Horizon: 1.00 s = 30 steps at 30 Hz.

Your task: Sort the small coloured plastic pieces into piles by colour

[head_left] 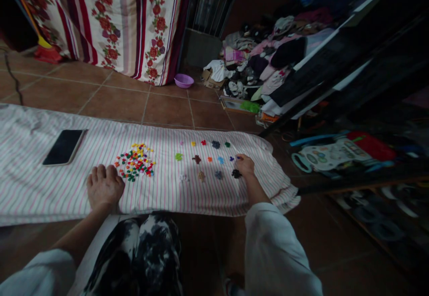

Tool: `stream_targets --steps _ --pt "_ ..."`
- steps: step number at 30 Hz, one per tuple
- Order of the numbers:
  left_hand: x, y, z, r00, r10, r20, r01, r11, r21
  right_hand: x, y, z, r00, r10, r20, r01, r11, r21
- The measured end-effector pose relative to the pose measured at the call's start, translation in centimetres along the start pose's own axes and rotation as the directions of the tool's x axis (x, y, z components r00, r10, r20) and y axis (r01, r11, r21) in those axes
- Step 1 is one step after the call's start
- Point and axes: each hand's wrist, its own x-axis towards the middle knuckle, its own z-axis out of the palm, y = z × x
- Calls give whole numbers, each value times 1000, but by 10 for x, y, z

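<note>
My left hand (104,185) lies flat on the striped cloth, just left of a mixed pile of small coloured pieces (136,162). At the right, my right hand (246,165) pinches a small dark blue piece (238,157) beside a little dark blue group (231,158). Single-colour groups stand in rows on the cloth: light green (178,157), brown (196,158), orange (209,159), light blue (220,160), black (236,174), grey (218,175), tan (201,176), white (184,177), yellow (193,143), red (203,142), dark grey (216,144) and dark green (227,144).
A phone (64,147) lies on the left of the cloth (161,197). Beyond it, a floral curtain (127,27) hangs above the tiled floor, near a purple bowl (184,80). Clothes (268,59) are heaped at the back right. A dark metal frame stands at the right.
</note>
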Motion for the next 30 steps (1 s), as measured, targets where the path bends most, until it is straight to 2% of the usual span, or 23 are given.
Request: stream_targets --steps 8,20,30 --pt "0 0 0 1000 8 -6 -8 999 50 4 -3 14 995 -36 97 38 999 -12" --pt "-1 1 0 1000 -3 -25 3 1000 -1 -3 -2 9 994 -26 106 24 999 20" --pt "-1 1 -1 1000 1 -27 -2 1000 -12 -1 9 2 992 9 127 -9 1000 -3"
